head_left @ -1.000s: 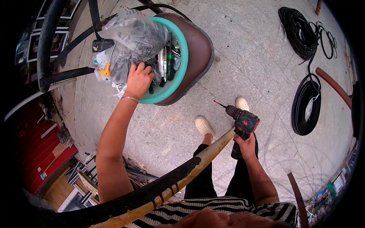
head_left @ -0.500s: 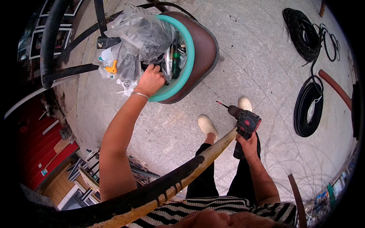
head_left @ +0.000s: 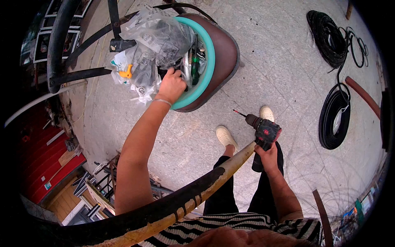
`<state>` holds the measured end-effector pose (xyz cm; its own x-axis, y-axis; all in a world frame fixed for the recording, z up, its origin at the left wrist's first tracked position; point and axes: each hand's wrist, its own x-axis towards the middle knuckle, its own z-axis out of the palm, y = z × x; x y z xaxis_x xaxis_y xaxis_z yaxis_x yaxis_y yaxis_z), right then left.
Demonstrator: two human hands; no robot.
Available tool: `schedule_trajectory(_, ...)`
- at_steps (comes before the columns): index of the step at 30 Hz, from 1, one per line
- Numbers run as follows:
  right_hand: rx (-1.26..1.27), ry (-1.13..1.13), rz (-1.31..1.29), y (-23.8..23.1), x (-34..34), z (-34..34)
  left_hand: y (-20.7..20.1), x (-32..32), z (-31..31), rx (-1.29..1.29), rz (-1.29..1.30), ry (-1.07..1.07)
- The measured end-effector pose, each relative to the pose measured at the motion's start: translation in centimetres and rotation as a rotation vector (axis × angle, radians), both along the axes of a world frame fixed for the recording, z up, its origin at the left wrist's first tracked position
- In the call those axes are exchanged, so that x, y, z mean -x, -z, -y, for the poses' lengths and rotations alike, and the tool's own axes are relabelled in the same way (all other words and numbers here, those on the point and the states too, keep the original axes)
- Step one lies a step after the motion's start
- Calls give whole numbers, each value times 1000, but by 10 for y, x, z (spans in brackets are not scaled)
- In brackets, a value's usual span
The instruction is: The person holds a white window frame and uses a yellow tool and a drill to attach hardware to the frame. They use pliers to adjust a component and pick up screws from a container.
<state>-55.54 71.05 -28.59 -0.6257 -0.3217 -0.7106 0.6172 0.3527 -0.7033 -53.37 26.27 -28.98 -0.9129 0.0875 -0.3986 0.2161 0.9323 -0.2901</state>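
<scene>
Basin (head_left: 210, 61): sat on the brown seat (head_left: 228, 57), seat's right edge left uncovered; clear bags (head_left: 164, 39) piled over its left edge, green tool (head_left: 195, 69) inside by its right edge.
Left grip (head_left: 172, 85): fingers curled in at the basin's near edge; couldn't tell if it grasped anything.
Right grip (head_left: 268, 157): clenched round the drill (head_left: 267, 131), above the floor (head_left: 193, 142).
Drill prep: looked done, bit (head_left: 239, 113) fitted.
Basin pick: looked unfinished; no item showed lifted out.

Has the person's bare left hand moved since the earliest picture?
Yes: judged against the round teal basin, the bare left hand has shifted rightward, closer to the basin's right-hand rim.
</scene>
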Motion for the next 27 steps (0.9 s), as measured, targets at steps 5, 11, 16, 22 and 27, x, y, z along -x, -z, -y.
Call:
schedule_trajectory(5,-25,-33,-19,0,1,-7,-45,5,12,-494,-105,-355)
schedule_trajectory(11,-7,-6,14,6,3,-15,-78,-57,58,-2441,-450,-1166)
schedule_trajectory(16,-39,4,51,-2,8,-11,-79,-56,34,-2387,-682,-1410)
schedule_trajectory(22,-38,15,10,-1,11,-10,-69,-10,-3,-884,-87,-665)
schedule_trajectory(27,-67,-16,34,-4,14,-8,-23,-7,2,-47,121,-47)
